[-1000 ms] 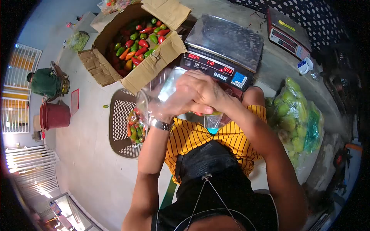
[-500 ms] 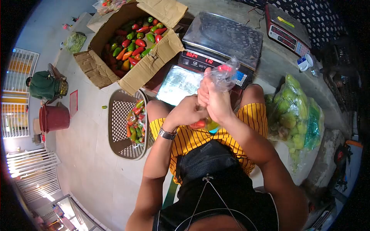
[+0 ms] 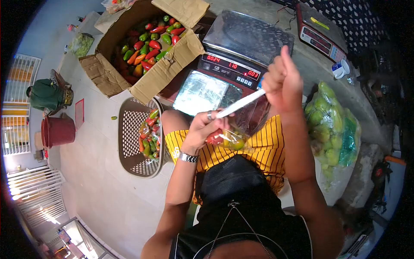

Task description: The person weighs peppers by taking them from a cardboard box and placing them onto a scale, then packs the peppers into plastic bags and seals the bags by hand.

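My left hand (image 3: 202, 130) is closed around the neck of a clear plastic bag of peppers (image 3: 233, 140), red and yellow-green, above my lap. A narrow white strip (image 3: 240, 103) runs taut from its fingers up to my right hand (image 3: 282, 82). The right fist grips the strip's upper end, thumb pointing up; I cannot tell what the strip is made of. Clear film hangs below it. Just beyond my hands is a digital scale (image 3: 235, 71) with lit red numbers. On its near side lies a stack of clear plastic bags (image 3: 200, 93).
An open cardboard box (image 3: 166, 60) of peppers stands at upper left. Below it, a plastic basket (image 3: 129, 144) holds bagged peppers (image 3: 149, 136). To the right are a bag of green produce (image 3: 325, 125), a second scale (image 3: 317, 36) and a mug (image 3: 340, 69). Far left, a person (image 3: 47, 95) bends near a red bucket (image 3: 59, 131).
My right hand has moved up and right, away from the left, with the white strip now stretched between them. My left hand stays low with the pepper bag. More of the scale's display shows.
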`<state>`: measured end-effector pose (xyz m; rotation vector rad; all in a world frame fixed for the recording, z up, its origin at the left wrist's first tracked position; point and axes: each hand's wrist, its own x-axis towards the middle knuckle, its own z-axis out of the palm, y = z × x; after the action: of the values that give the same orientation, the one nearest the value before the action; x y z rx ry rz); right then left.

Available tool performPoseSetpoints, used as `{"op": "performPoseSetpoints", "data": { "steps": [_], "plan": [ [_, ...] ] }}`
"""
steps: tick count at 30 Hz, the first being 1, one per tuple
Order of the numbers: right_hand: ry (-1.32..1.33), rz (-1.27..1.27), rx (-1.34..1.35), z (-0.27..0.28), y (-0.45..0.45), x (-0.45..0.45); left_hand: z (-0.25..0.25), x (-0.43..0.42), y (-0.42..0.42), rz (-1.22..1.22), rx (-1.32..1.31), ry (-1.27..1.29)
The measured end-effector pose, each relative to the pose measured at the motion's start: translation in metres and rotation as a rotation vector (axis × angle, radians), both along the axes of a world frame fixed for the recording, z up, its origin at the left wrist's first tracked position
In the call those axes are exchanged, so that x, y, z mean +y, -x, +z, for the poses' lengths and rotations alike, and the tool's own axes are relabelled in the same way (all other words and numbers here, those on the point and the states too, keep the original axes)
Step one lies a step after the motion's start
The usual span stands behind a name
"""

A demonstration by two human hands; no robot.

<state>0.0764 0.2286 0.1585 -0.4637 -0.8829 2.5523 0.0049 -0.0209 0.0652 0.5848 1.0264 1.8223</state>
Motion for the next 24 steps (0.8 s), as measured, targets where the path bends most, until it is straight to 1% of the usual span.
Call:
{"op": "performPoseSetpoints", "data": {
  "steps": [2, 3, 5, 6, 7, 8, 9, 10, 12, 13, 14, 16, 17, 20, 21, 23, 24],
  "plan": [
    [-0.102, -0.056, -0.05, -0.013, -0.002, 0.018, -0.015, -0.006, -0.002, 0.061, -0.114, -0.221],
    [-0.153, -0.081, -0.074, -0.011, -0.001, 0.018, -0.017, -0.01, -0.002, 0.06, -0.146, -0.229],
    [-0.886, -0.394, -0.304, -0.009, -0.003, 0.008, -0.018, -0.02, 0.005, 0.059, -0.207, -0.246],
    [-1.254, -0.547, -0.419, -0.001, -0.004, -0.004, -0.007, -0.023, 0.007, 0.032, -0.127, -0.09],
    [-1.533, -0.563, -0.243, 0.017, -0.007, -0.023, 0.012, -0.025, 0.008, 0.007, -0.052, 0.069],
    [-1.722, -0.344, 0.055, 0.013, -0.012, -0.023, 0.022, -0.025, 0.009, -0.02, 0.025, 0.227],
    [-1.785, -0.169, 0.106, 0.017, -0.013, -0.05, 0.018, -0.018, 0.011, -0.034, 0.244, 0.144],
    [-1.918, -0.029, 0.087, 0.004, -0.015, -0.074, 0.021, -0.019, 0.013, -0.074, 0.218, 0.202],
    [-1.973, 0.216, 0.137, -0.017, -0.016, -0.089, 0.037, -0.021, 0.022, -0.159, 0.175, 0.314],
    [-1.971, 0.341, 0.048, -0.026, -0.018, -0.088, 0.058, -0.022, 0.034, -0.325, 0.192, 0.536],
    [-1.959, 0.47, -0.043, -0.031, -0.021, -0.084, 0.059, -0.023, 0.039, -0.3, 0.339, 0.512],
    [-1.982, 0.664, -0.082, -0.026, -0.019, -0.069, 0.06, -0.028, 0.041, -0.247, 0.614, 0.467],
    [-1.99, 0.758, -0.103, -0.025, -0.015, -0.058, 0.048, -0.031, 0.044, -0.148, 0.768, 0.311],
    [-1.766, 0.824, -0.139, -0.031, -0.003, -0.015, 0.03, -0.049, 0.052, -0.101, 0.916, 0.469],
    [-1.707, 0.788, -0.128, -0.033, -0.001, -0.003, 0.038, -0.048, 0.048, -0.084, 1.006, 0.57],
    [-1.59, 0.715, -0.111, -0.036, 0.0, 0.012, 0.029, -0.044, 0.038, 0.042, 1.487, 0.615],
    [-1.489, 0.704, -0.124, -0.037, 0.0, 0.01, 0.022, -0.042, 0.035, 0.112, 1.724, 0.63]
  ]
}}
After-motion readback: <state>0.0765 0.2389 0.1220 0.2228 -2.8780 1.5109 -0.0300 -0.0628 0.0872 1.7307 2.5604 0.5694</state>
